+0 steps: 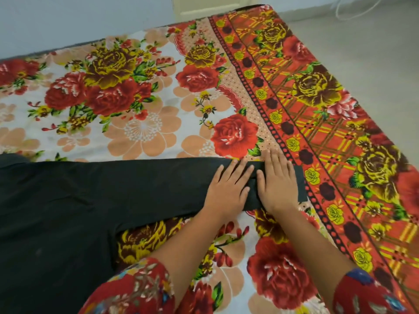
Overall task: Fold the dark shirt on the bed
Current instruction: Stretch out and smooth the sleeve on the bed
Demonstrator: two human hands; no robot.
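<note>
The dark shirt (95, 200) lies flat on the bed, its body at the lower left and one long sleeve stretched out to the right. My left hand (229, 189) presses flat on the sleeve near its end, fingers straight and spread. Just to its right, my right hand (277, 182) lies flat on the sleeve's cuff end, fingertips reaching past the far edge onto the sheet. The two hands sit side by side, almost touching. The shirt's left part runs out of view.
A floral bedsheet (127, 103) in red, yellow and peach covers the bed. Its orange checked border (328, 141) runs along the right edge, beyond which is pale floor (374, 53). A wall and door stand behind the bed.
</note>
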